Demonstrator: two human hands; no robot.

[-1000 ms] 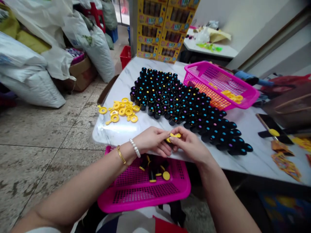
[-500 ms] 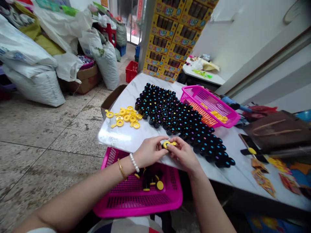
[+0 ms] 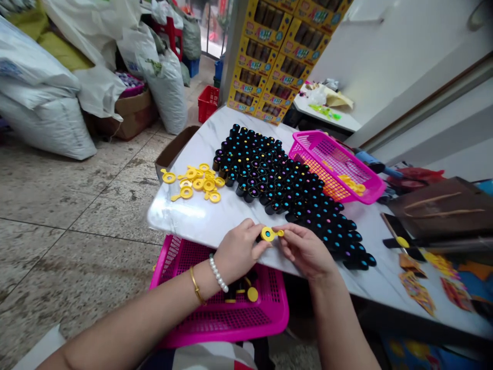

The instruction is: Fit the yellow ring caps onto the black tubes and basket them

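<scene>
Over the table's front edge, my left hand (image 3: 241,249) is closed round a small black cylinder, mostly hidden by the fingers. On its end sits a yellow ring cap (image 3: 263,234), a blue dot showing through the hole. My right hand (image 3: 306,249) pinches the cap's small tab between thumb and forefinger. Behind my hands stand many black cylinders (image 3: 269,177) with coloured dots on their tops, packed close together. A loose pile of yellow ring caps (image 3: 198,183) lies to the left. Below my hands is a pink basket (image 3: 227,331) with several yellow-ended black pieces in it.
The white marbled table (image 3: 181,218) has a rounded left corner. A second pink basket (image 3: 339,149) with yellow pieces stands at the right. Stacked yellow boxes (image 3: 265,56) rise at the back. A brown bag (image 3: 442,205) lies far right; white sacks (image 3: 42,113) stand on the floor.
My right hand has shifted from the cap's ring out to its tab, a little to the right. The ring now faces up with its blue centre showing. The whole view has shifted slightly.
</scene>
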